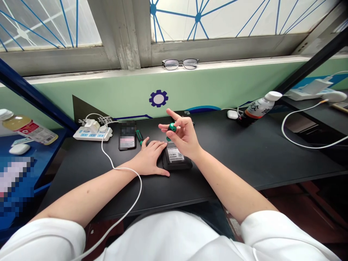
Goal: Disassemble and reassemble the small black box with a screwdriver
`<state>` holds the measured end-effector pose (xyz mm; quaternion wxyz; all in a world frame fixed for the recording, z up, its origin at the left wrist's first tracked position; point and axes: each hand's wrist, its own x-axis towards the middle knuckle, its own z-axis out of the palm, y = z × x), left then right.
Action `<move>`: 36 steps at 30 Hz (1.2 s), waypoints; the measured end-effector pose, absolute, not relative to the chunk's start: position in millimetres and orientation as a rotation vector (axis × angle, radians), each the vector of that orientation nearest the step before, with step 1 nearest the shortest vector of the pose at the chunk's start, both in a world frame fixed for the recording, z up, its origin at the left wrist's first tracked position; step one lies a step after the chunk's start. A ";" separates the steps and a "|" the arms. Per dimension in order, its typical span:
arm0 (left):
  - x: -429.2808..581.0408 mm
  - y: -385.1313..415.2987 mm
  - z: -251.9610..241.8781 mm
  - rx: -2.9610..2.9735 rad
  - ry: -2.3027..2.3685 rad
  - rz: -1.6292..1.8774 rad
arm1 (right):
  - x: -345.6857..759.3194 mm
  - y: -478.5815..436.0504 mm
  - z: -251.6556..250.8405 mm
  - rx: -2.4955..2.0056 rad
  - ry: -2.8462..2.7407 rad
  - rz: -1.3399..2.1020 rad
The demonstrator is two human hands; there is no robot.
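Observation:
My right hand (pixel 186 134) pinches the green and black handle of a screwdriver (pixel 172 127), held roughly upright above a black boxy device (pixel 178 165). Its shaft and tip are hidden. A white printed label with a barcode covers the top of the device, which lies flat on the table. Fingers stretched, my left hand (pixel 150 157) lies along the device's left side, seemingly touching its edge and holding nothing. Just beyond the left fingers is a second green and black screwdriver (pixel 139 137), beside a dark phone (pixel 127 136).
A white power strip (pixel 92 133) sits at the left back of the black table (pixel 231 170); its white cable (pixel 140 188) crosses over my left forearm. On the right stand a dark drink bottle (pixel 258 108) and a white earphone case (pixel 232 114). Glasses (pixel 181 64) rest on the sill.

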<state>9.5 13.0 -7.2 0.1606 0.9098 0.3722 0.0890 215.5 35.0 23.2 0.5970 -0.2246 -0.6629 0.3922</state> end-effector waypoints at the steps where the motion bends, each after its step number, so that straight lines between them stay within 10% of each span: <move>1: 9.4 13.0 -7.5 2.597 1.065 0.256 | 214.5 34.5 22.1 -0.524 -1.530 0.899; 36: 9.6 11.7 -6.4 2.595 1.088 0.256 | 222.7 32.5 32.3 -0.638 -1.553 0.705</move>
